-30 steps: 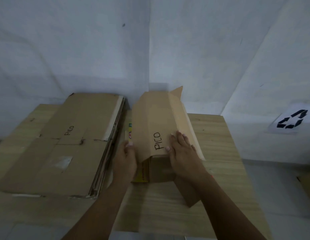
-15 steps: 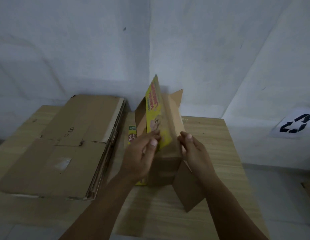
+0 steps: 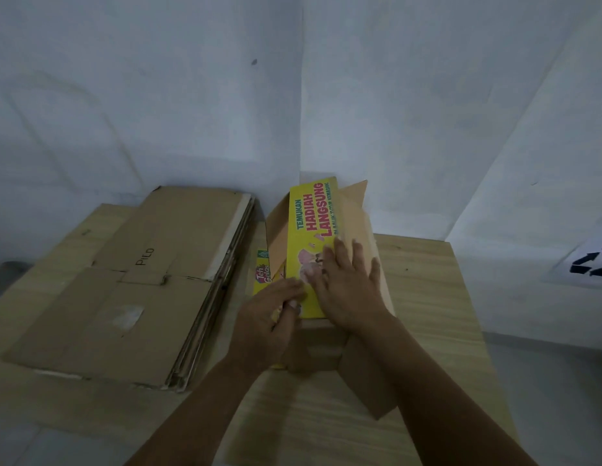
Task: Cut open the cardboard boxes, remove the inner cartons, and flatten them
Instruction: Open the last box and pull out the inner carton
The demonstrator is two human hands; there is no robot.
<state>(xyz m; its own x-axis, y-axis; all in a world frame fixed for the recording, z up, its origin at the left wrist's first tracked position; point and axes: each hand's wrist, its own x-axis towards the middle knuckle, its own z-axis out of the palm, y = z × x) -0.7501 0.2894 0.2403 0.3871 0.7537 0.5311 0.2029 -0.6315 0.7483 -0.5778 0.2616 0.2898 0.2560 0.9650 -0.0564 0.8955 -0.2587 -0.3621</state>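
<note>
- Both hands are on the box in the middle. The right hand (image 3: pixel 351 290) lies flat with straight fingers, pressing down on the yellow flap (image 3: pixel 308 243). The left hand (image 3: pixel 269 317) sits just to its left, fingers curled, pinching the near left edge of the same flap.
- Under both hands and all around them is the wooden table (image 3: pixel 424 297), by far the biggest thing.
- Left of the left hand lies a pile of flat cardboard (image 3: pixel 124 297). Its top sheet has "PILO" written on it and a bit of old tape.
- Right under the hands is the cardboard box (image 3: pixel 326 351), brown outside. It touches the table and stands just beside the flat pile. One brown flap (image 3: pixel 370 385) hangs out below the right arm, near the person.
- The yellow flap has red and green words and a pink drawing. It reaches away from the fingers to the wall.
- Just left of the left hand's fingers a small yellow bit with "Teh Gelas" (image 3: pixel 262 280) peeks out.
- Far to the right of the right hand is a white sign (image 3: pixel 592 264) with black arrows.
</note>
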